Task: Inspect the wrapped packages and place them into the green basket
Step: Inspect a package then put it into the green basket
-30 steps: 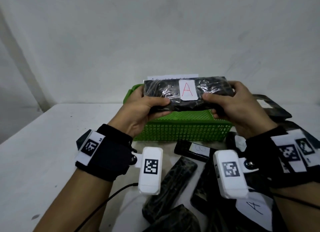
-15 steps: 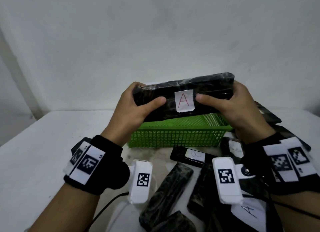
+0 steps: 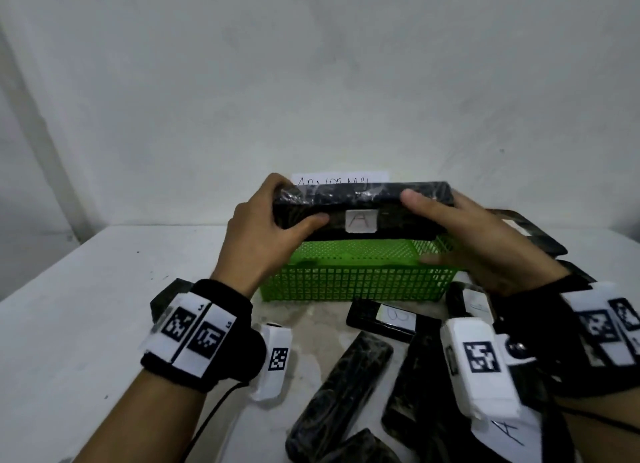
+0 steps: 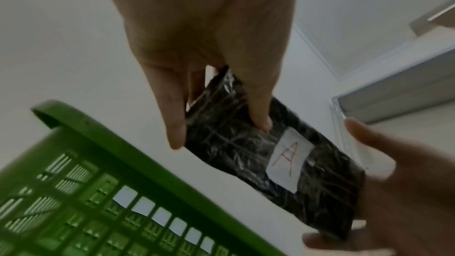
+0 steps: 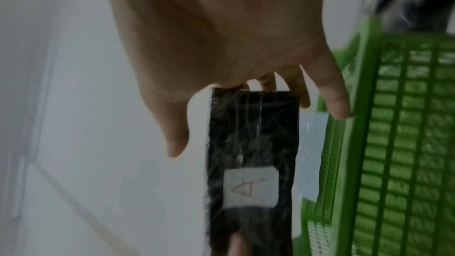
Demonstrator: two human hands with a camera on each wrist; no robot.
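Observation:
Both hands hold a black plastic-wrapped package [image 3: 360, 203] level above the green basket [image 3: 356, 282]. Its white label marked "A" [image 3: 360, 221] faces me. My left hand [image 3: 263, 217] grips the left end, thumb on the labelled face and fingers behind. My right hand [image 3: 464, 223] grips the right end, thumb on top. In the left wrist view the package [image 4: 236, 147] hangs past the basket rim [image 4: 118, 143] under my left hand [image 4: 197, 46]. The right wrist view shows the package [image 5: 251, 133] below my right hand [image 5: 221, 36], beside the basket [image 5: 406, 143].
Several more black wrapped packages [image 3: 343, 393] lie on the white table [image 3: 86, 324] in front of and to the right of the basket; one carries a "B" label [image 3: 396, 315]. A handwritten paper [image 3: 339, 178] hangs on the wall behind the basket.
Both hands have tipped the package, so the "A" face now looks narrower and a long side shows on top. It sits a little lower, still above the basket.

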